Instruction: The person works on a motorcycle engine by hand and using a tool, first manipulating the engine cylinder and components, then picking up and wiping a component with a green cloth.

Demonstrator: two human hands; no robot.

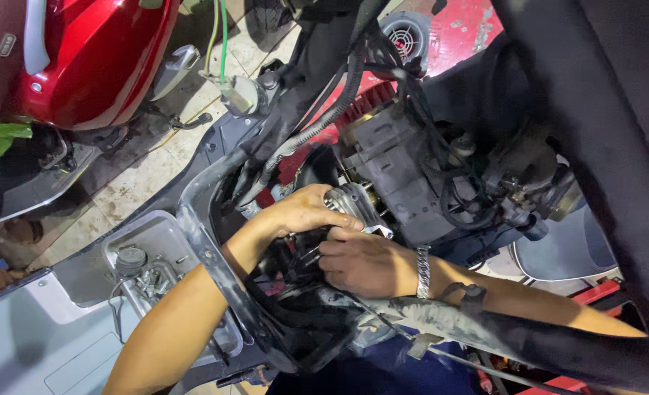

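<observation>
left hand (302, 212) fingers curled on metal cylinder (348, 201)

The fingers (339, 219) sit hemmed in: engine block (401, 172) just beyond them, corrugated hose (306, 135) and cables above, a black frame tube (215, 263) crossing under the wrist side. Below them the dark cavity (302, 329) seems open, though shadow hides its depth.

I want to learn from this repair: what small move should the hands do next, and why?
Probably steady the ribbed metal part with the left hand while the right hand works its fingertips underneath, since both hands already meet there beside the engine block.
</observation>
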